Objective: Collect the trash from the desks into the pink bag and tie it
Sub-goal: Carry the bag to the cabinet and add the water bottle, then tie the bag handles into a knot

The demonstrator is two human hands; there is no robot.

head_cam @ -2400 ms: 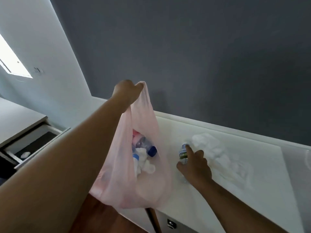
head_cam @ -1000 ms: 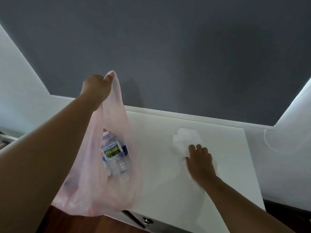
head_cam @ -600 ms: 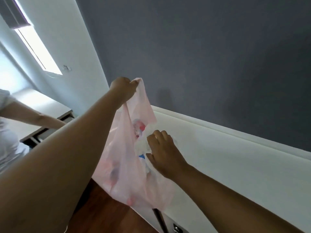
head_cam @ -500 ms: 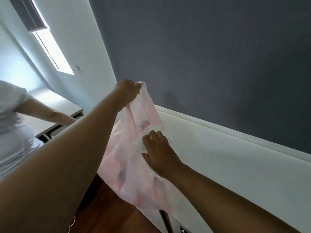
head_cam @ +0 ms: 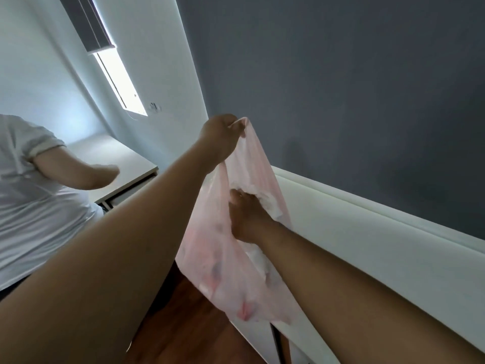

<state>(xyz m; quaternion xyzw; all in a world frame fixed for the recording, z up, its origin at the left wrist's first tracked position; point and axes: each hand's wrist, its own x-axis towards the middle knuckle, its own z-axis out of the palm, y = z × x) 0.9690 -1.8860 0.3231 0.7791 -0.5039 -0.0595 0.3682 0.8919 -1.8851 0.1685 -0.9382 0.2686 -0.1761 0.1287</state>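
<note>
The left hand (head_cam: pixel 221 135) is raised, its fingers curled tight round the gathered top edge of a thin, translucent pink plastic bag (head_cam: pixel 223 271), which hangs from that grip with its long axis running roughly straight down, off the near edge of a white, smooth-topped desk (head_cam: pixel 367 245). The right hand (head_cam: pixel 246 219) reaches in at the bag's open side, below the left hand, and is the nearer one to the crumpled white wad of tissue-like trash (head_cam: pixel 265 203). That wad bunches right against its fingers on the desk side, and more white material trails under the wrist. The fingertips are buried in plastic and wad, so I cannot tell whether they clamp the wad or merely press it. The next move probably turns on sending the wad downward along the bag's length, away from the mouth, while the left hand holds the opening up. Dim coloured shapes show through the lower bag, too blurred to name. The desk stands against a dark grey wall (head_cam: pixel 341 88) above a brown wooden floor (head_cam: pixel 189 324). To the left, a person in a white shirt (head_cam: pixel 31 193) stands by a second pale desk (head_cam: pixel 118 158) under a bright window (head_cam: pixel 118 74).
</note>
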